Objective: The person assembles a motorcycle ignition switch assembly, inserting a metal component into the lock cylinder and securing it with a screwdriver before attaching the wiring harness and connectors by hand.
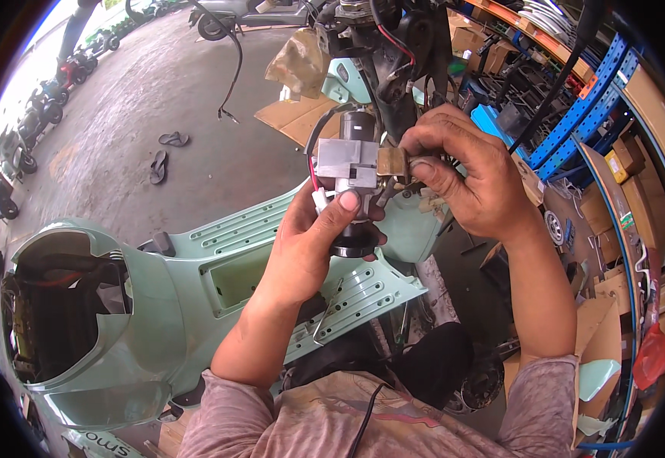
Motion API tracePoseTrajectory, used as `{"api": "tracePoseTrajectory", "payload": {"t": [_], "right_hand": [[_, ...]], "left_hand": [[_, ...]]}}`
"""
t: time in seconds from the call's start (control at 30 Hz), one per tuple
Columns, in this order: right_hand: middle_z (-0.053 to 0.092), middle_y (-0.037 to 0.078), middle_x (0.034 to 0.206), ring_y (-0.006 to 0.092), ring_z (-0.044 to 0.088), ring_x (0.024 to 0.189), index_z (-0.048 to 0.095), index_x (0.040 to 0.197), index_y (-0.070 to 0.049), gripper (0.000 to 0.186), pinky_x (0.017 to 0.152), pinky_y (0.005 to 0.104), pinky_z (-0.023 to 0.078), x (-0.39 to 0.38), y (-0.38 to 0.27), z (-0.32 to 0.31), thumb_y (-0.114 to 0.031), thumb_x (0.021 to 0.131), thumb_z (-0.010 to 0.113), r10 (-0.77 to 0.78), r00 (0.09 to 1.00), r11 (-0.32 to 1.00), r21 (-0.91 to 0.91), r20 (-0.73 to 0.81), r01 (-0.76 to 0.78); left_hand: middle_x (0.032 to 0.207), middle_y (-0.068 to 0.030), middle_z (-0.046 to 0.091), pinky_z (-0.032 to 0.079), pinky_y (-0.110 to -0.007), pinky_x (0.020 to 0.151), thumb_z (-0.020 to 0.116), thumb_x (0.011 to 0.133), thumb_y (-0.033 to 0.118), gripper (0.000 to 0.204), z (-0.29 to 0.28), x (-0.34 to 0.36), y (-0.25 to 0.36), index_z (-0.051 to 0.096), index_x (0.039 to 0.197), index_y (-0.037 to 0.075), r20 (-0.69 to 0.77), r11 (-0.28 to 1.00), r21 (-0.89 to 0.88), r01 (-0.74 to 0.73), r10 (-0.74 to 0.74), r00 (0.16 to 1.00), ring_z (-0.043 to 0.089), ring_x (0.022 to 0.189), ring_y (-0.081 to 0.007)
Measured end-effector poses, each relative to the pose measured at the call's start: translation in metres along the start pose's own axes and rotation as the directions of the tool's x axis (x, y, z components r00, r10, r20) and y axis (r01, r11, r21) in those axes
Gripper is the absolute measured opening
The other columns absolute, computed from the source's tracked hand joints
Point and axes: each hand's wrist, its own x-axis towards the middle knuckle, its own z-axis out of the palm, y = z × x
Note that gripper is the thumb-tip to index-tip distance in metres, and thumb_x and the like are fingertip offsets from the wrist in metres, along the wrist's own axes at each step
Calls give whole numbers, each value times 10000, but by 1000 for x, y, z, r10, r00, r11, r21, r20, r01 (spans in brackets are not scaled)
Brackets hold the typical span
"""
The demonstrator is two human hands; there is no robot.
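My left hand [321,237] grips a grey metal lock-like unit [345,159] with a black cylinder on top, a round black base below and a wire with a white connector [319,198]. My left thumb lies on its front. My right hand [470,168] is closed at the unit's right side, thumb and forefinger pinching a small tarnished brassy tab [392,160] that sticks out from it; what lies behind those fingertips is partly hidden. The unit is held up in front of the dark scooter steering column [390,84], from which loose wires hang.
A mint-green scooter body [157,305] with a slotted floorboard [351,298] lies below my arms. Cardboard [283,122] lies behind it. Blue shelving [561,122] with boxes stands at the right. Sandals [158,168] lie on the floor; parked scooters [42,107] line the left, another stands at the back.
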Motion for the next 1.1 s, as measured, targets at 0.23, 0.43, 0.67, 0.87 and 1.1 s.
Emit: {"api": "tracePoseTrajectory", "payload": {"t": [0.23,0.43,0.67,0.87,1.1], "right_hand": [[643,85,872,252,597,840,648,984,-7,191,717,350,498,0,-1,-2,-84,830,729,-73,996,993,-87,41,76],[641,77,858,254,598,834,656,955,-22,202,702,351,500,-4,-3,1,-62,787,760,-40,999,997,-70,-33,38],[646,73,836,256,606,841,665,935,-25,208,699,349,505,2,-4,3,-51,760,774,-86,996,985,-151,-32,80],[653,74,804,241,614,799,684,925,-22,198,678,340,499,11,-10,0,-33,750,774,-98,995,976,-196,14,99],[660,84,795,224,611,750,697,929,-19,156,637,318,490,21,-8,-1,-43,787,756,-113,994,976,-186,13,113]], "left_hand": [[939,-122,646,489,-272,534,642,932,367,578,10,2,13,424,1308,-13,-29,994,108,4,0,1000,657,712,-186],[905,-81,610,442,-251,535,674,908,426,648,6,0,27,389,1290,-14,-70,949,314,41,-20,997,554,700,-105],[857,-71,609,421,-245,515,671,904,449,629,4,-1,31,403,1249,-3,-58,935,354,37,-18,998,526,647,-93],[792,-63,617,421,-244,485,676,899,447,598,-2,1,35,472,1211,-20,-59,938,340,70,-53,997,561,614,-96],[802,-141,640,426,-278,363,624,931,371,507,-3,3,46,513,1193,-49,78,972,31,233,-234,969,667,599,-209]]}}
